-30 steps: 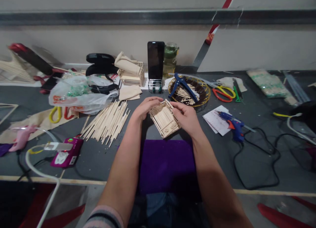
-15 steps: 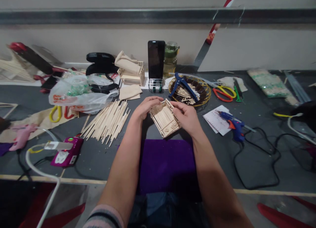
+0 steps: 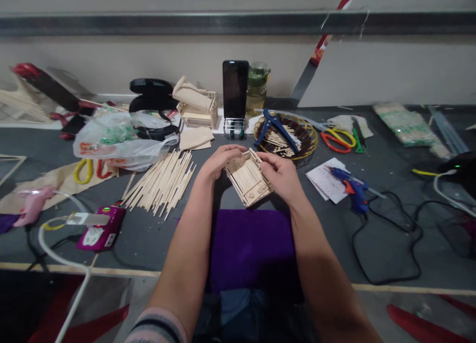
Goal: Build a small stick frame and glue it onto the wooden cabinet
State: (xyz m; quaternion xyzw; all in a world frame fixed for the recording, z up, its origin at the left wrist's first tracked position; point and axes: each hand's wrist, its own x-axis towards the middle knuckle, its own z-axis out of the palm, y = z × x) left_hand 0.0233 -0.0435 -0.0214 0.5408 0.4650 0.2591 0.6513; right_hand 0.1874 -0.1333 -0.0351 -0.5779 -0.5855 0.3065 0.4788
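Note:
Between my two hands is a small box-like model made of pale wooden sticks [image 3: 245, 177], tilted, with a slatted surface and small round decorations near its lower corner. My left hand [image 3: 222, 162] grips its upper left side, fingers along the far edge. On the other side, my right hand [image 3: 279, 174] has its thumb and fingers closed on the right edge. Just below the model lies a purple cloth [image 3: 255, 249]. A loose pile of wooden sticks [image 3: 163, 182] is left of my left hand. To the right, a blue glue gun [image 3: 355, 192] rests on white paper [image 3: 323, 177].
Behind the model stand a phone [image 3: 235, 90] in a wire holder, a green-lidded bottle [image 3: 257, 87] and a basket [image 3: 312, 140] holding short sticks and a blue cutter [image 3: 278, 127]. A plastic bag [image 3: 122, 137], a second stick model [image 3: 199, 110] and a magenta power box [image 3: 102, 229] are leftward. A black cord [image 3: 390, 282] loops at right.

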